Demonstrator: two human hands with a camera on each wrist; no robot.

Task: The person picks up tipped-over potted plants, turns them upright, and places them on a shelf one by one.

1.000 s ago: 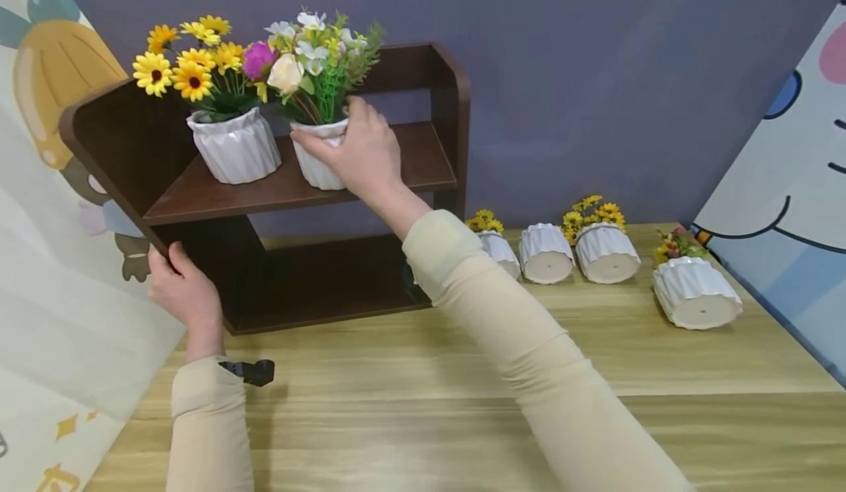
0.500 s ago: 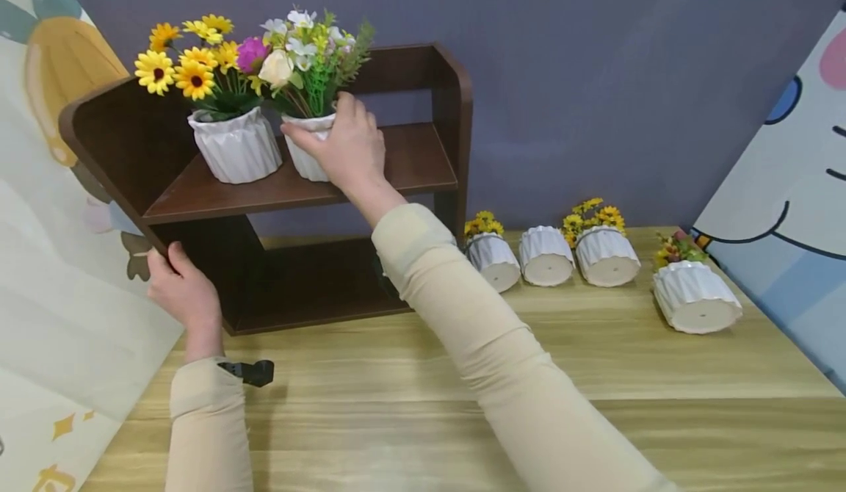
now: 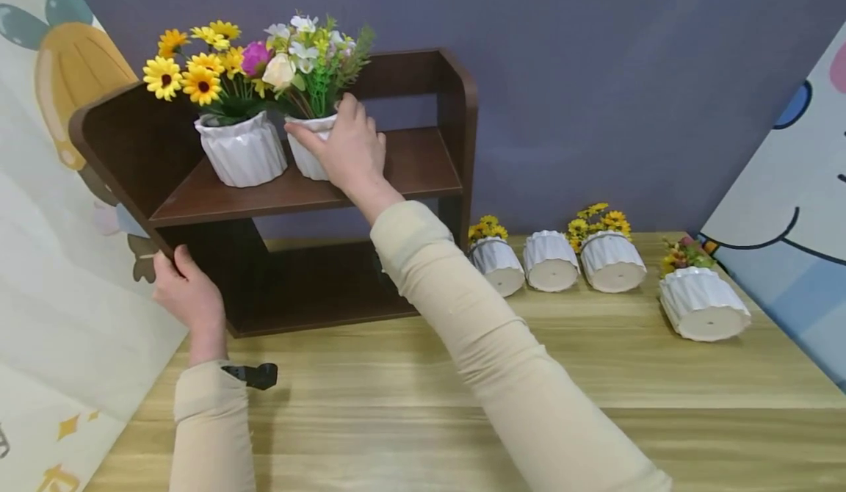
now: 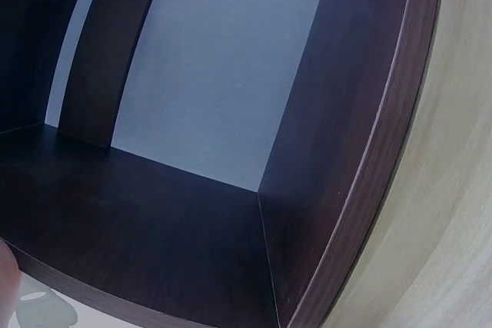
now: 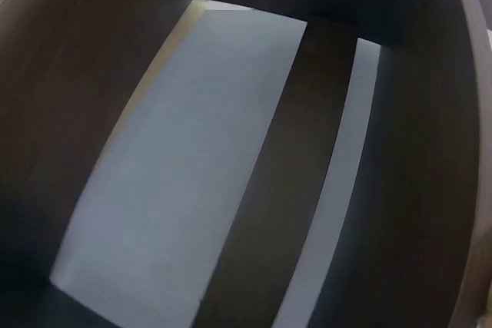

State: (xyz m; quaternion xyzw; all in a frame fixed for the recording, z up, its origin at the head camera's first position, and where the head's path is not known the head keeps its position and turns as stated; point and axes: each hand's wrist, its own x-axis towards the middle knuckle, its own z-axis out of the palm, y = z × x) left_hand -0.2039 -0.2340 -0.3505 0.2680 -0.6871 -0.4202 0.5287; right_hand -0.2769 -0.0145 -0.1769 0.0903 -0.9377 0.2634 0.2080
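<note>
A dark brown two-tier shelf (image 3: 423,158) stands on the wooden table. On its upper board my right hand (image 3: 357,147) grips a white pleated flowerpot (image 3: 305,158) by the rim, thumb at the front and fingers round the right side. Mixed white, cream and purple artificial flowers (image 3: 307,62) rise from this pot. Close on its left sits another white flowerpot (image 3: 243,153), filled with yellow daisy-like flowers (image 3: 201,81). My left hand (image 3: 189,290) holds the front edge of the shelf's left side panel. Both wrist views look into the shelf's lower compartment; the left one catches a bit of finger (image 4: 6,282).
Right of the shelf, several white flowerpots lie tipped over, bases facing me: one beside the shelf (image 3: 499,268), two near the wall (image 3: 551,261) and one farther right (image 3: 703,305). A purple-grey wall (image 3: 595,95) stands behind, with cartoon panels (image 3: 786,205) on either side.
My right hand has moved a little left, bringing the mixed-flower pot nearer the yellow-flower pot; over the last half second it has hardly moved. The left hand keeps its place on the shelf.
</note>
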